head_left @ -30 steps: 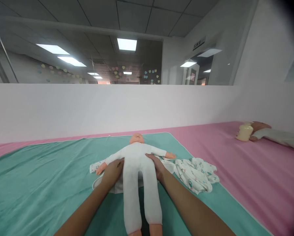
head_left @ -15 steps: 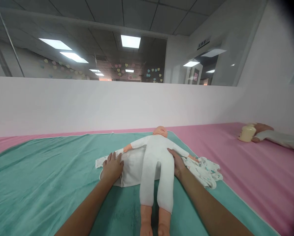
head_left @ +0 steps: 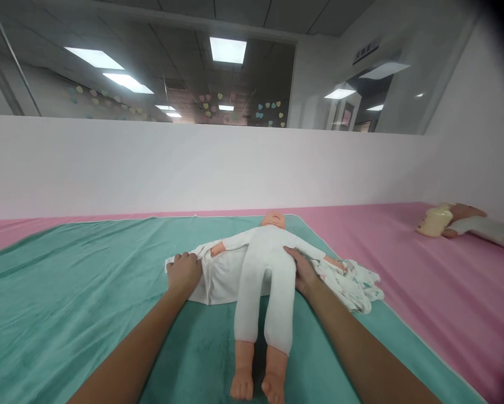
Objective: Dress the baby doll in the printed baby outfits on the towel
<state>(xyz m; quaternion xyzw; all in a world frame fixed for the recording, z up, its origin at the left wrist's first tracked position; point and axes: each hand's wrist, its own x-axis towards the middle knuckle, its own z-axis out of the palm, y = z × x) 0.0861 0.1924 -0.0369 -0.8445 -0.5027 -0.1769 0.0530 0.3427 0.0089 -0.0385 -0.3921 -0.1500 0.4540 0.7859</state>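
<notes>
A baby doll (head_left: 265, 258) with a white cloth body lies on its back, its feet toward me and its arms spread. Under it is a white baby garment (head_left: 224, 278), spread out flat on the left and bunched into a printed heap (head_left: 355, 286) on the right. My left hand (head_left: 184, 274) has its fingers curled onto the garment's left edge, gripping the fabric. Against the doll's side at the hip rests my right hand (head_left: 306, 272), thumb on top of the white body; its other fingers are hidden beneath.
A teal sheet (head_left: 87, 292) covers much of the pink surface (head_left: 458, 275). At the far right a pale yellow bottle-like object (head_left: 435, 220) lies beside a second doll (head_left: 483, 227). A low white wall (head_left: 193, 168) with glass above closes off the back.
My left hand went from lying spread on the garment to curling its fingers around the edge, and the cloth there is lifted a little. The right hand stays at the doll's side.
</notes>
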